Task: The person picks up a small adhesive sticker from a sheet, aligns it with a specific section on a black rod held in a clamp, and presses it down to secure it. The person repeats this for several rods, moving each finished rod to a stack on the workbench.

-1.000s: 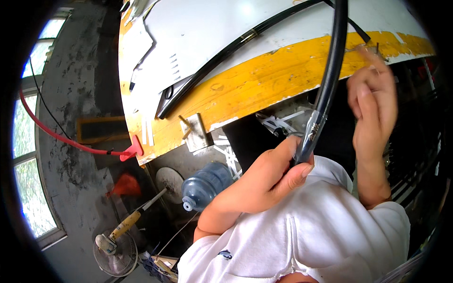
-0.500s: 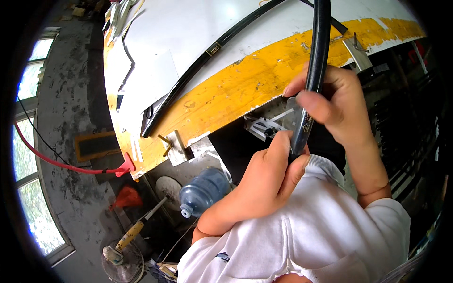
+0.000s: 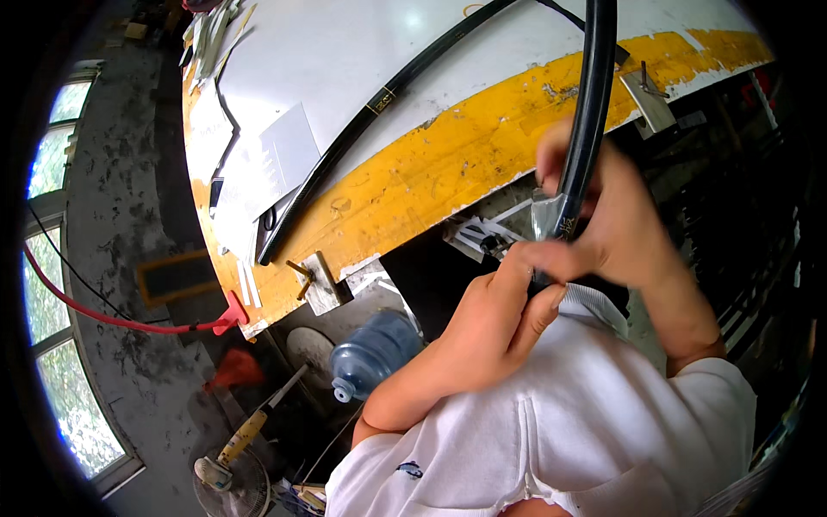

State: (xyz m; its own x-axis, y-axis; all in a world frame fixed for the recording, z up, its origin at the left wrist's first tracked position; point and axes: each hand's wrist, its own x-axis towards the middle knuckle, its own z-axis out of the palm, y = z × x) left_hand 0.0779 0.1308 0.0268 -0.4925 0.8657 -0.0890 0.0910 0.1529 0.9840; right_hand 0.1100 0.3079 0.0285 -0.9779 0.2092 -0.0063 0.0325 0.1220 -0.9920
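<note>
A long, glossy black rod (image 3: 589, 95) with gold lettering rises from my hands toward the upper edge of the view. My left hand (image 3: 482, 332) is closed round its lower end. Curled about the rod just above is my right hand (image 3: 616, 228), partly smeared by motion; its thumb reaches across to my left hand and its fingers pass behind the rod. Against the rod's left side, between the two hands, sits a small piece of clear film (image 3: 544, 215). Whether the right fingertips pinch the film cannot be made out.
A second black rod (image 3: 375, 103) with a gold band lies on the white-topped table (image 3: 413, 146), which has a worn yellow edge. Paper sheets (image 3: 280, 155) lie left of it. Metal clamps (image 3: 317, 289) grip the table edge. Below are a blue water bottle (image 3: 375, 349) and a fan (image 3: 228, 478).
My right hand has moved down along the rod, its thumb now beside my left hand. The clear film has shifted slightly lower and looks creased. The rod's upper part has swung a little right.
</note>
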